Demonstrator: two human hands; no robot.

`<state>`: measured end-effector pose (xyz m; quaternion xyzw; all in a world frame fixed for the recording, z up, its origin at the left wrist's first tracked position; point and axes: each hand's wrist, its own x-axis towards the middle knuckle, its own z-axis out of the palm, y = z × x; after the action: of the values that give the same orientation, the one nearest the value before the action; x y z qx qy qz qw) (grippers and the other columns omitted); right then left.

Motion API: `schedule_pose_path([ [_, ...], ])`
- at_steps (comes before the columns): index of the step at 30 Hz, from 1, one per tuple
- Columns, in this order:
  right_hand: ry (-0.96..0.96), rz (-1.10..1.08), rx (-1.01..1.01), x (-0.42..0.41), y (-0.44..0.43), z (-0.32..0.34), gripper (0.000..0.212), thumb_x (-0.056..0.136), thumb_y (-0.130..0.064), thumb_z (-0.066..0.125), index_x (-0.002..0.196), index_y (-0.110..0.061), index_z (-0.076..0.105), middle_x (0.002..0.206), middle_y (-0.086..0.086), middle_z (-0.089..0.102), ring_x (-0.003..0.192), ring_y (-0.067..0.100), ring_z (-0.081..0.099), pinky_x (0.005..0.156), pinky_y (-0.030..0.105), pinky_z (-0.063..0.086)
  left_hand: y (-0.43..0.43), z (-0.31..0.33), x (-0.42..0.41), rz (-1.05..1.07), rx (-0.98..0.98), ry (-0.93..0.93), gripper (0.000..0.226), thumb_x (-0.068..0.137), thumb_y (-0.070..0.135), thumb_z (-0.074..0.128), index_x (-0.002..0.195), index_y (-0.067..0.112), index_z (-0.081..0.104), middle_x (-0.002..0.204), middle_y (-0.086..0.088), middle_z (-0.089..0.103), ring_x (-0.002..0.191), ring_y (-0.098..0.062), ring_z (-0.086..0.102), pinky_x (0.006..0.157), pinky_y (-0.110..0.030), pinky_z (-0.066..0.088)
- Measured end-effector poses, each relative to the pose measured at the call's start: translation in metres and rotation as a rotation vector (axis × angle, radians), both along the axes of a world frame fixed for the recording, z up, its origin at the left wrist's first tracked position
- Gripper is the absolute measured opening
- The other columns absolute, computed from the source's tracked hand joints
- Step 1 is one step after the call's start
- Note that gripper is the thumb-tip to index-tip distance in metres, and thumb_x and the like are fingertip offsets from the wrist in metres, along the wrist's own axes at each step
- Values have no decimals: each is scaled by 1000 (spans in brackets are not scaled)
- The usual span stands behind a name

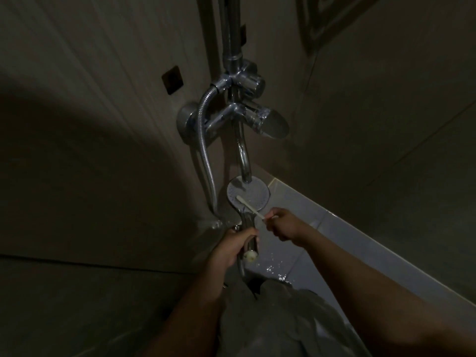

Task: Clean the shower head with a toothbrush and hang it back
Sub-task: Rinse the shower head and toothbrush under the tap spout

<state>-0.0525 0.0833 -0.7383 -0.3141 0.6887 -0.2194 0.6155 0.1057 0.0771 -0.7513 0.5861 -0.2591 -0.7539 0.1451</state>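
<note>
Below the chrome mixer tap point(233, 117), in the only view, from the head camera, the shower head point(253, 195) is held low in front of the person, its round face turned up toward the camera. It is off its holder, and the picture does not show where the holder is. The left hand point(233, 244) is wrapped around the handle of the shower head with the fingers closed tightly. The right hand point(283, 224) pinches the end of a thin white toothbrush point(251, 207) between thumb and fingers, and the brush end lies on the left part of the spray face. The spout point(243, 161) of the tap hangs just above the far rim of the shower head.

The shower head looks like stiff, chromed plastic or metal, so I judge it to be rigid and not fragile. It is probably wet, because bright drops shine on the floor point(278, 269) near it, so the smooth handle can slip. The handle is the right place to hold it, as now. The metal hose point(203, 155) drops from the tap in a loop, and its weight will likely pull on the handle. The toothbrush is light and a little flexible; held at its far end it gives little pressure, and a grip nearer the bristles would press harder. The light is weak, so the small holes are hard to see.
</note>
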Motion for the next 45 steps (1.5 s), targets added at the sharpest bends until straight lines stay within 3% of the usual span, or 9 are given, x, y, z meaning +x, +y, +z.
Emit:
schedule_pose_path([
  [4, 80, -121, -21, -14, 0, -4, 12, 92, -3, 45, 88, -12, 53, 64, 4, 46, 47, 11, 34, 32, 13, 23, -1, 1, 3, 17, -2, -17, 16, 84, 10, 63, 68, 7, 67, 57, -5, 63, 49, -13, 58, 58, -22, 49],
  [7, 149, -288, -54, -23, -1, -8, 22, 92, -3, 44, 75, -17, 46, 61, 5, 44, 41, 11, 33, 28, 12, 19, -4, 3, 3, 24, 10, -4, 19, 84, 11, 63, 66, 7, 67, 57, -4, 63, 50, -13, 58, 56, -22, 49],
  [11, 62, -413, -63, -17, 5, -14, 28, 94, -4, 44, 71, -19, 40, 59, 5, 41, 32, 6, 30, 30, 10, 17, -5, 6, -1, 29, -6, 2, 19, 86, 10, 61, 68, 5, 65, 55, -4, 61, 44, -11, 57, 49, -19, 48],
  [16, -110, -240, -46, -13, 21, -15, 20, 93, -7, 48, 74, -15, 50, 61, 5, 47, 44, 11, 34, 37, 14, 25, -5, 6, 1, 28, -41, -38, 15, 87, 14, 61, 77, 4, 66, 62, -5, 64, 52, -13, 60, 53, -19, 50],
  [20, -115, -187, -41, -18, 29, -15, 23, 92, -5, 48, 71, -13, 52, 59, 5, 48, 39, 8, 35, 37, 16, 25, -4, 2, 2, 90, -40, -28, 18, 88, 9, 59, 72, 4, 63, 50, -1, 62, 41, -8, 57, 46, -15, 47],
  [28, 96, -480, -90, -25, 29, -25, 24, 94, -5, 45, 73, -17, 45, 67, 6, 48, 53, 14, 37, 32, 14, 28, -4, -2, 2, 52, -49, -60, 21, 87, 9, 60, 67, 4, 62, 45, 0, 61, 38, -7, 56, 43, -14, 46],
  [32, 98, -540, -98, -27, 35, -26, 19, 93, -4, 44, 77, -14, 47, 71, 7, 49, 58, 14, 41, 44, 19, 33, -7, -6, -1, 7, -62, -84, 19, 85, 11, 62, 67, 5, 64, 47, 0, 63, 42, -8, 57, 52, -20, 47],
  [36, 131, -613, -99, -31, 38, -29, 15, 93, -6, 45, 80, -11, 48, 71, 8, 49, 59, 15, 42, 49, 24, 32, -3, -6, -5, -55, -47, -72, 20, 86, 9, 61, 65, 6, 62, 47, -1, 61, 39, -9, 56, 44, -15, 45],
  [45, 159, -603, -104, -28, 37, -35, 18, 93, -7, 46, 77, -14, 47, 73, 9, 50, 59, 16, 41, 49, 25, 32, 5, -12, 6, -88, -52, -115, 18, 83, 14, 64, 66, 9, 65, 59, -4, 64, 51, -15, 57, 54, -21, 45],
])
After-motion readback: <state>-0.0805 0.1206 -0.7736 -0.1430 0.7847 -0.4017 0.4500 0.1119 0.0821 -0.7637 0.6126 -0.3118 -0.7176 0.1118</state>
